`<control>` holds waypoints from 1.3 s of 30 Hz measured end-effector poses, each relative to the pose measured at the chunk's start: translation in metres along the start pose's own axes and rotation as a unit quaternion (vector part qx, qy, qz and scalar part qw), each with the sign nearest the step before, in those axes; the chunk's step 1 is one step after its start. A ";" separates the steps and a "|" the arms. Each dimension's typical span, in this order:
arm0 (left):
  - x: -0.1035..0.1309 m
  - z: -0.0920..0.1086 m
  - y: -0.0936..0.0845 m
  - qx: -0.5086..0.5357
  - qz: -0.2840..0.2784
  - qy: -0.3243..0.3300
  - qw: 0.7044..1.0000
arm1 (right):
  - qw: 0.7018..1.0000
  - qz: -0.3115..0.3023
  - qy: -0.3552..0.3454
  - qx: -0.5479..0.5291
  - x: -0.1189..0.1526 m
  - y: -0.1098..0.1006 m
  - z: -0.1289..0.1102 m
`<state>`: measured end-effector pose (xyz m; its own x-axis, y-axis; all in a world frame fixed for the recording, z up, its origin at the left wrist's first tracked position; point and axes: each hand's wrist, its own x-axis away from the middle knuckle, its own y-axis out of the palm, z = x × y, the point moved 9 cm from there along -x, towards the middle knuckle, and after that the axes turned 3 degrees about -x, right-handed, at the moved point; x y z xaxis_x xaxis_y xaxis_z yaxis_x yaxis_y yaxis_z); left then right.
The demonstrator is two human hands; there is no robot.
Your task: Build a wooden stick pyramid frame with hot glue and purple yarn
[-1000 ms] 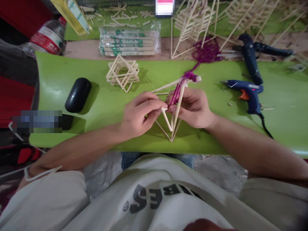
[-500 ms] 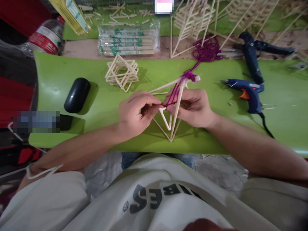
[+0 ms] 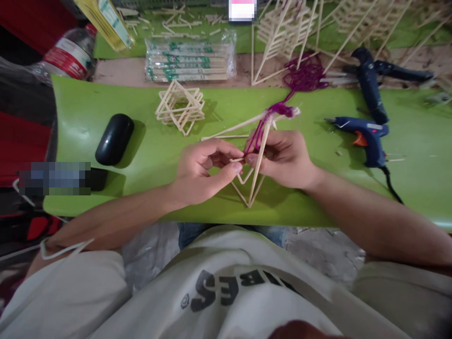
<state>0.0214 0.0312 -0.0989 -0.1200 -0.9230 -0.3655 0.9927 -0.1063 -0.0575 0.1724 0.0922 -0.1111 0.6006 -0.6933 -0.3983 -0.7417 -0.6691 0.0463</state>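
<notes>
A wooden stick frame (image 3: 259, 165) stands at the table's near middle, with purple string (image 3: 260, 129) wound on its top and hanging down one side. My right hand (image 3: 282, 157) pinches the purple string beside a small piece of sticks, its fingers reaching behind a leg of the frame. Just left of it, my left hand (image 3: 208, 172) has its thumb and forefinger parted around the end of the small stick piece. The string runs back to a purple tangle (image 3: 305, 73). What the right fingertips grip is partly hidden.
A star-shaped stick model (image 3: 180, 107) and a black mouse (image 3: 115, 140) lie left on the green table (image 3: 158, 207). A blue glue gun (image 3: 367, 136) lies right. Behind are wrapped sticks (image 3: 190, 61), bottles (image 3: 68, 55), another glue gun (image 3: 370, 87) and larger stick structures (image 3: 287, 30).
My left thumb and forefinger have moved apart. The small stick piece has turned between the hands, and the frame has tilted slightly. The hanging string looks slacker.
</notes>
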 end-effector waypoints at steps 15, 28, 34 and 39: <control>0.000 0.002 -0.003 -0.107 0.035 0.011 0.994 | 1.000 0.005 0.007 0.004 -0.002 0.001 -0.001; 0.004 -0.011 -0.002 -0.047 0.031 -0.030 0.998 | 0.993 0.065 0.063 0.074 0.003 -0.008 0.005; 0.003 -0.018 -0.001 -0.038 0.021 -0.062 0.997 | 0.993 0.066 0.083 0.059 0.004 -0.004 0.001; 0.003 -0.012 -0.004 -0.063 0.047 -0.040 0.996 | 0.991 0.081 0.080 0.068 0.003 -0.006 0.002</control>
<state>0.0172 0.0337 -0.1109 -0.0197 -0.9537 -0.3000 0.9893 0.0248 -0.1440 0.1787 0.0944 -0.1142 0.5023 -0.8290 -0.2457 -0.8589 -0.5112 -0.0313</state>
